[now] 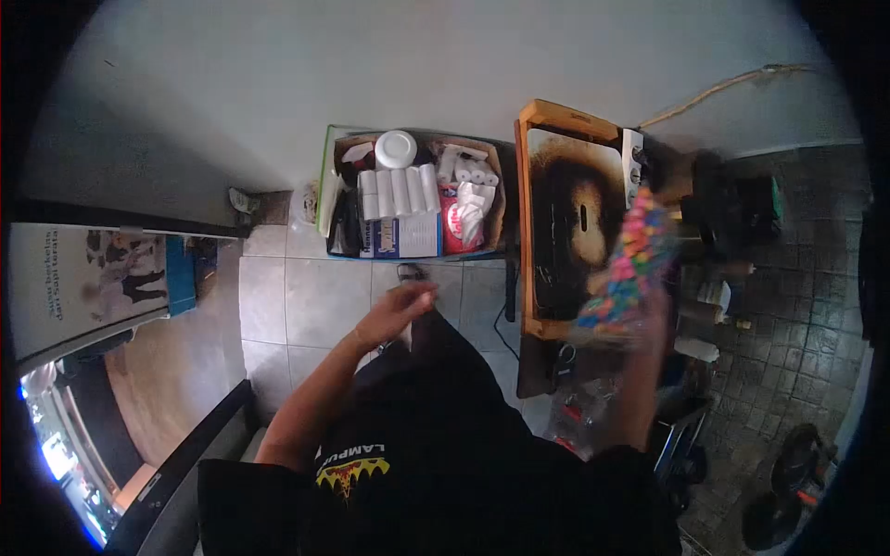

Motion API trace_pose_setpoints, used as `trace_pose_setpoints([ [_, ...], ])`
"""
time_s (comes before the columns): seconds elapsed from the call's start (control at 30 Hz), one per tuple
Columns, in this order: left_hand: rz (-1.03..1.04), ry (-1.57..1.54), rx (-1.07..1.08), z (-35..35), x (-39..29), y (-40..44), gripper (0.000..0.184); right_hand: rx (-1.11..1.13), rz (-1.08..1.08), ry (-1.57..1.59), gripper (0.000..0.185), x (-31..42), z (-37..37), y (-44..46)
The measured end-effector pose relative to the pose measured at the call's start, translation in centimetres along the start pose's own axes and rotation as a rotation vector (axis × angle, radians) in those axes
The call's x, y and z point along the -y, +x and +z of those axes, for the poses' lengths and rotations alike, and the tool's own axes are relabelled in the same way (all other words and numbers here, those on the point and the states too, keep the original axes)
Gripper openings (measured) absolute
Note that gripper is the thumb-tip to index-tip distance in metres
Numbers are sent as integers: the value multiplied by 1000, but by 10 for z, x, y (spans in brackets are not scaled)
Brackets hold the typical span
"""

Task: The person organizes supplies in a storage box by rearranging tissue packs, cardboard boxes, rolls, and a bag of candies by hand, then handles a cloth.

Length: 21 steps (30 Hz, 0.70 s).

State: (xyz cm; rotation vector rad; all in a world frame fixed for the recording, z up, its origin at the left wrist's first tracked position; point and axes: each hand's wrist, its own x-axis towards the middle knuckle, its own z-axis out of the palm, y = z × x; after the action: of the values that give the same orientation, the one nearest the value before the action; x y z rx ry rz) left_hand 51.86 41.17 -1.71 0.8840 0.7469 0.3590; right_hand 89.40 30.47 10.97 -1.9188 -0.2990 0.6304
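Observation:
My left hand is in front of my body, above the tiled floor, with its fingers curled together. Whether anything small is in it is hidden. On the right, my right hand grips a multicoloured pack with pink, yellow, green and blue patches. Motion blurs the pack, so its contents cannot be made out. It hangs over the right side of a griddle with a scorched, dark surface in a wooden frame.
A cardboard box holds white rolls, a white round lid and packets. Clear plastic bags lie below the griddle. A poster board stands at the left. A fan-like object is at lower right.

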Motion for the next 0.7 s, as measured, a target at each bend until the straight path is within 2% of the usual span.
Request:
trace_pose_setpoints([
  [0.03,-55,-169,89,19,-34,0,50,424,329,476,46,-60,6,26],
  [0.07,-22,-316,155,32,-53,1,52,930,448,822,51,-18,65,-33],
  [0.1,14,-458,217,37,-64,3,55,969,622,927,52,-54,95,-31],
  [0.17,22,-390,126,38,-70,6,53,985,564,640,48,-78,144,-49],
  [0.23,13,-262,-27,32,-74,2,49,1023,560,543,49,-70,181,-60],
  [0.3,-40,-274,-137,23,-69,-7,47,1055,559,440,51,-68,204,-63],
  [0.37,-134,-301,-304,13,-66,-15,42,1183,340,66,51,-70,225,-57],
  [0.4,-130,-307,-323,10,-67,-20,42,1232,219,-123,50,-70,234,-53],
  [0.5,-51,-427,-352,9,-80,-38,37,1312,225,-236,51,-68,263,-49],
  [0.57,-66,-484,-427,-3,-57,-45,38,1347,233,-285,52,-74,282,-45],
  [0.67,-96,-605,-529,-10,-43,-64,41,1386,725,-91,49,-106,310,-27],
  [0.7,-90,-673,-576,-11,-42,-69,42,1381,728,-93,49,-122,317,-21],
])
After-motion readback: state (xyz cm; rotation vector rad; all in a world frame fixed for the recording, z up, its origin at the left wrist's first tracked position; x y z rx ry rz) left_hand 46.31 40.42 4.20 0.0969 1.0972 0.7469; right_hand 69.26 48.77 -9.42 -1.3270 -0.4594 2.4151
